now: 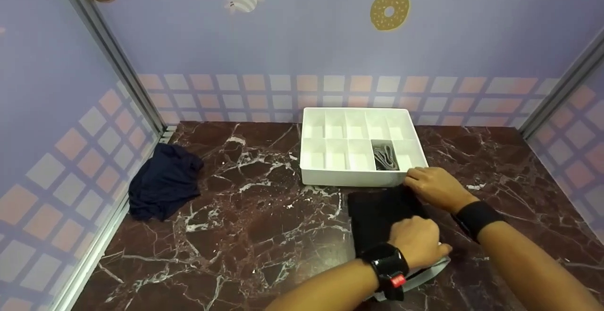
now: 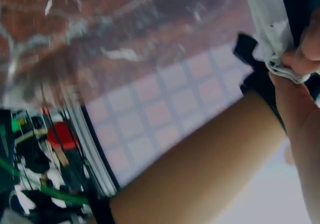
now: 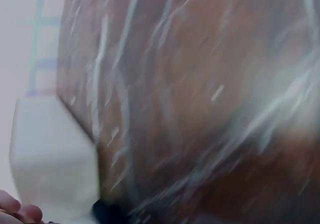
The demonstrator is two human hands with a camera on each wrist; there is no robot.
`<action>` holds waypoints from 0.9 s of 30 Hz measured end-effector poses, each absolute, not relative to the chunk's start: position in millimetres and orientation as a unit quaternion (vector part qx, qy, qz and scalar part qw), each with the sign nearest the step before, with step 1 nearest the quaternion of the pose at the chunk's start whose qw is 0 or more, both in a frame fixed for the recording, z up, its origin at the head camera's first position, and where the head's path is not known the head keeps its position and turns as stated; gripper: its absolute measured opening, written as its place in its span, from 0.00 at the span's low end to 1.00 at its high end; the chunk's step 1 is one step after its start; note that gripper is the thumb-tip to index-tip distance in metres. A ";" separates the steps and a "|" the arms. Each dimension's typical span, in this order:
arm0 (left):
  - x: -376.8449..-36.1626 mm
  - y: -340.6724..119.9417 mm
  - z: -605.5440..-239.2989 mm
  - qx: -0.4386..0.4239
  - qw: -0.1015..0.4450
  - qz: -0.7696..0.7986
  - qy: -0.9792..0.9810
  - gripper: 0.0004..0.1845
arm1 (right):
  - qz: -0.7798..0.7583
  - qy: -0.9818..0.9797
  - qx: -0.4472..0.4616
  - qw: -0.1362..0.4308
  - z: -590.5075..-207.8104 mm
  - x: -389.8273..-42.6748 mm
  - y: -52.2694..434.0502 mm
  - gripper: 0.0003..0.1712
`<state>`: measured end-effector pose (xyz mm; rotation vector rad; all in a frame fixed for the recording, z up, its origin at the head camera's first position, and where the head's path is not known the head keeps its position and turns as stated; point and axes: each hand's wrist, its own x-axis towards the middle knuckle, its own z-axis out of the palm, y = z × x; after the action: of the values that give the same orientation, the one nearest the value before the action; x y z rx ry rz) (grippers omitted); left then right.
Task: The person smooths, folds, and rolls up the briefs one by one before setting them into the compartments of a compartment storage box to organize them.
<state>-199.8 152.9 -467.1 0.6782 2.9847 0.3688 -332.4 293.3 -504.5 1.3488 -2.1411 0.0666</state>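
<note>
A: How far along does the sorting look?

B: Early, I'd judge. The white tray [image 1: 361, 179] has ten compartments and only one is filled: a grey rolled garment [image 1: 385, 156] in the front row, second from the right. The other nine show bare.

A: And what's in hand?

B: A black garment [image 1: 377, 212] lies flat on the marble table [image 1: 245, 235], just at the tray's six o'clock, touching or nearly touching its front wall. The right hand [image 1: 436, 187] pinches its far corner, at about one o'clock on the cloth, fingers curled. The left hand [image 1: 417, 241] sits at the near edge, about five o'clock; in the left wrist view its fingers [image 2: 300, 59] clench a pale grey band of fabric.

A: So that one is mid-fold?

B: It looks so: spread, not yet rolled or put in a compartment.

A: Anything left after it?

B: A dark blue garment [image 1: 163, 181] lies crumpled at nine o'clock, well apart, against the left wall. Untouched.
</note>
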 end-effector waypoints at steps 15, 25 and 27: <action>-187.5 143.6 -514.7 0.343 0.067 0.125 0.929 0.08 | -0.022 -0.826 0.501 0.258 -536.5 -316.5 305.4 0.12; -153.8 58.1 -512.0 0.347 -0.073 0.001 0.935 0.27 | 0.023 -0.820 0.503 0.272 -530.5 -302.2 277.6 0.15; -148.0 51.7 -518.9 0.333 -0.102 -0.017 0.937 0.28 | 0.021 -0.826 0.503 0.254 -534.0 -301.6 271.4 0.16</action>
<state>-148.0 51.7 -518.9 1.1201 3.1517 -0.0577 -301.6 271.4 -534.0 1.3671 -2.2443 0.0557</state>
